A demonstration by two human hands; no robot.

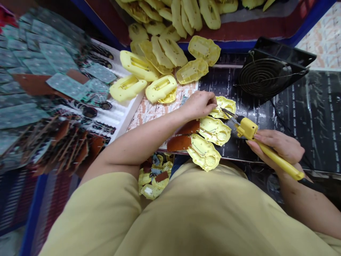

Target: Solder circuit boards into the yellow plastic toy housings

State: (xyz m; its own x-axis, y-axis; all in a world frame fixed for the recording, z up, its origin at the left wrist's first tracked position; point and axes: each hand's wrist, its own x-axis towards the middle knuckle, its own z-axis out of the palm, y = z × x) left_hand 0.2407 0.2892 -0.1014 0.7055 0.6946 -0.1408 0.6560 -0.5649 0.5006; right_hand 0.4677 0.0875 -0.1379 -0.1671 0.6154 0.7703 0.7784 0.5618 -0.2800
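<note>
My right hand (279,147) grips the yellow handle of a soldering iron (246,128), whose dark tip points left into the farthest of three yellow plastic shells (228,103). My left hand (201,104) is closed in a pinch at that same shell, close to the iron's tip. Thin wires show by its fingertips, but what the fingers hold is too small to make out. Nearer to me lie a second yellow shell (215,131) and a third yellow shell (205,153), with wires inside. Brown circuit boards (179,143) lie against their left ends.
A black fan (262,76) stands at the back right. Yellow casings (161,87) are piled behind my left hand, below a blue-rimmed crate (234,44) of more casings. Stacked circuit boards (66,85) with wired speakers fill the left side. More shells (150,190) sit below the table edge.
</note>
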